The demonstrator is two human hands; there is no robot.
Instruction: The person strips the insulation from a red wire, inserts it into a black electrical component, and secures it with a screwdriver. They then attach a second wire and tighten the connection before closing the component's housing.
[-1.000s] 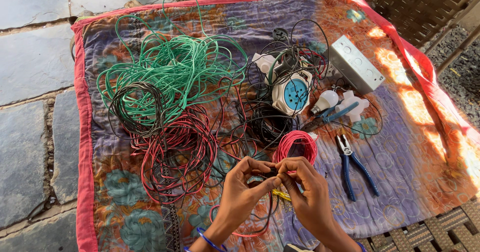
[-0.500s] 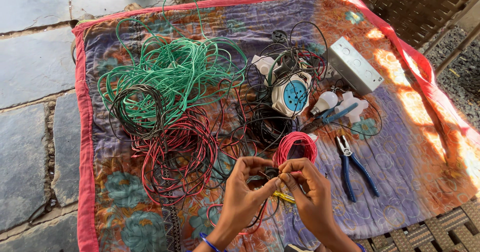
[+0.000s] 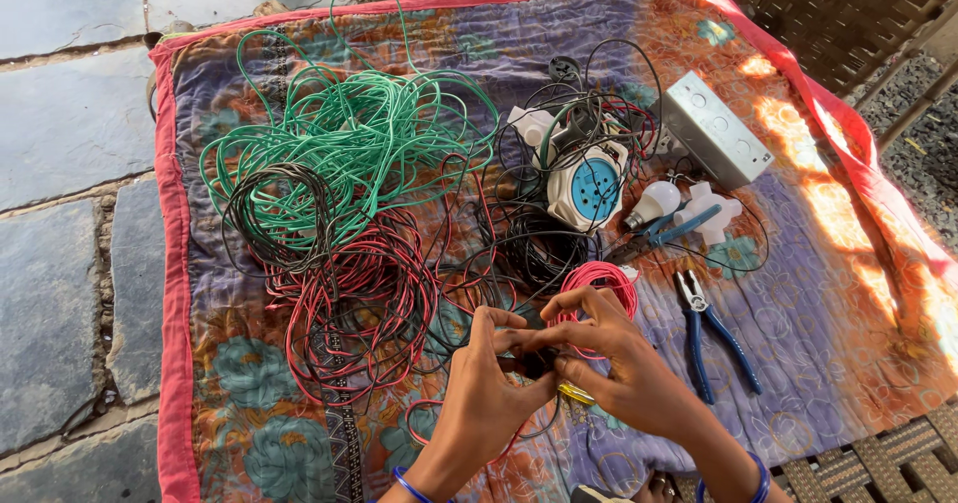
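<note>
Both grips are staying pinched on a small dark part point(image 3: 537, 355); left hand point(image 3: 486, 393) and right hand point(image 3: 624, 368) are barely shifting, red coil point(image 3: 599, 285) at twelve o'clock.

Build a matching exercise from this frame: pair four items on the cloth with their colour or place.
Items:
1. pliers
2. metal box
3. big wire tangle
4. small wire coil

Descriptions:
A. green, upper left of the cloth
B. blue handles, right of the hands
C. red, just above the right hand
D. grey, upper right, near the bulb

Pairs: 1-B, 2-D, 3-A, 4-C
</note>
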